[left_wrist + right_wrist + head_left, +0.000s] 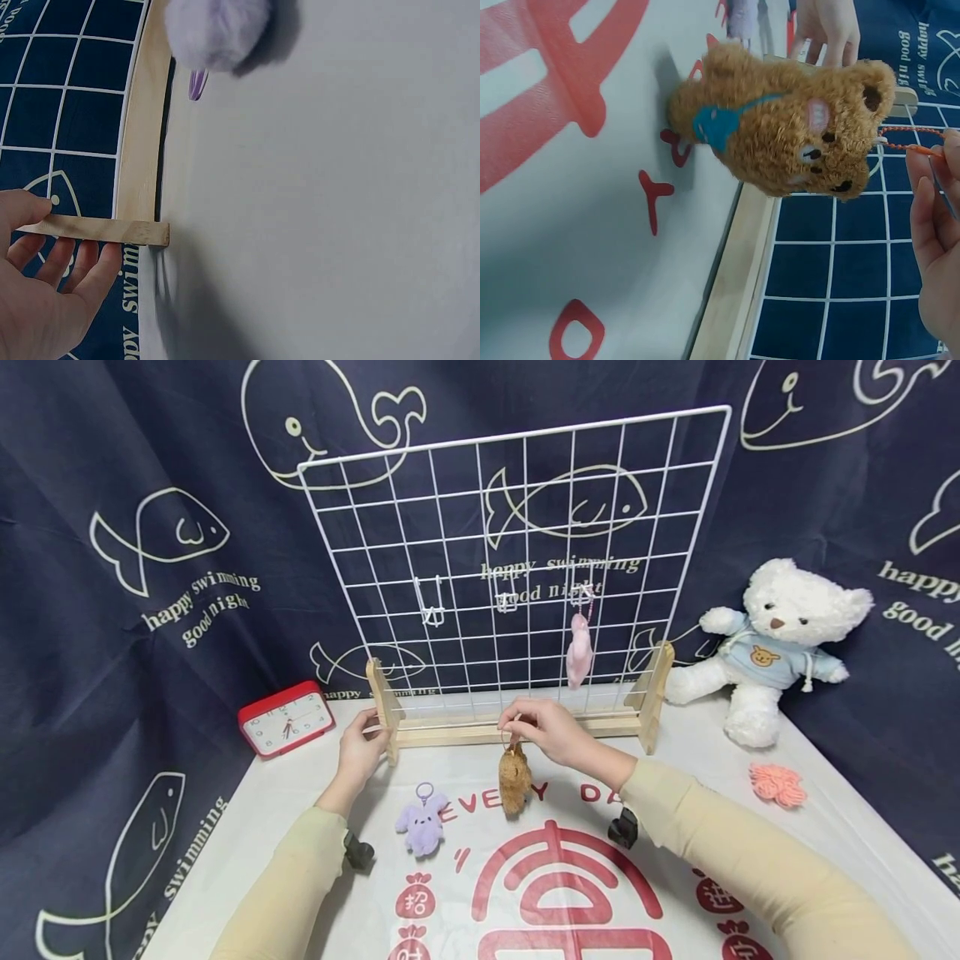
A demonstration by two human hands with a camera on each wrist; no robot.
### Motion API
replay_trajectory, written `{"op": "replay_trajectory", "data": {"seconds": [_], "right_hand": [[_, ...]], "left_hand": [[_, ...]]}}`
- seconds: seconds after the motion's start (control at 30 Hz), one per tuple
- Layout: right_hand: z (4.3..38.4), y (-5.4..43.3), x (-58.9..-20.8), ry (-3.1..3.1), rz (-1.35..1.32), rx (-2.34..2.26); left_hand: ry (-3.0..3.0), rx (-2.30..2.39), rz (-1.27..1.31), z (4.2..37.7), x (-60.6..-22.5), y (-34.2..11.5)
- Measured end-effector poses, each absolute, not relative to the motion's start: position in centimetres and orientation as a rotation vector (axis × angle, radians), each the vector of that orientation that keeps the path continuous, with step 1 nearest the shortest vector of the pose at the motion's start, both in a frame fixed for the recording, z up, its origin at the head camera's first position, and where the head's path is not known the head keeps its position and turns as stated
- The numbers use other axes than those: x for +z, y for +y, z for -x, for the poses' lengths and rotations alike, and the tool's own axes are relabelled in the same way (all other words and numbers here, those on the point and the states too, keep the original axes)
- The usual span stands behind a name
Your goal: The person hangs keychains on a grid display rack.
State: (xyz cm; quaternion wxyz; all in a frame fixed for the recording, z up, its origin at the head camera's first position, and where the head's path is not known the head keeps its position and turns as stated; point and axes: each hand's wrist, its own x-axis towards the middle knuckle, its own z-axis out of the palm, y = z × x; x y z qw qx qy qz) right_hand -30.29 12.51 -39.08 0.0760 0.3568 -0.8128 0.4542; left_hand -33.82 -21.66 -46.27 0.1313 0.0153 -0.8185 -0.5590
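Note:
My right hand (pixel 551 729) pinches the orange bead chain (pixel 911 147) of a brown plush bear keychain (pixel 514 779), which hangs below the fingertips in front of the rack's base. A small blue bag shape shows on the bear's front in the right wrist view. My left hand (pixel 362 750) grips the wooden side foot (pixel 112 229) of the white wire grid rack (pixel 480 568), thumb on one side and fingers on the other. A pink plush keychain (pixel 579 652) hangs from the right hook. On the table lies a purple plush keychain (pixel 422 823), between the left hand and the bear.
Two more white hooks, a left one (pixel 432 610) and a middle one (pixel 506 602), hang on the grid. A red clock (pixel 287 719) stands at the left, a white teddy bear (pixel 780 643) sits at the right, and a coral knitted piece (pixel 777 785) lies before it.

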Motion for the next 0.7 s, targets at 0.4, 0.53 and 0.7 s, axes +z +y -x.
{"op": "replay_trajectory", "data": {"seconds": [0.4, 0.53, 0.7], "right_hand": [[31.3, 12.3, -37.8, -2.315, -1.079, 1.382], [31.5, 12.2, -37.1, -2.289, -1.074, 1.332], [31.6, 12.3, -36.1, -2.273, -1.061, 1.279]], "left_hand": [[-2.371, -1.643, -0.051, 33.8, -46.3, -21.6], [-2.373, -1.646, -0.050, 33.9, -46.5, -21.7], [-2.369, -1.637, -0.047, 33.9, -46.5, -21.7]]}}
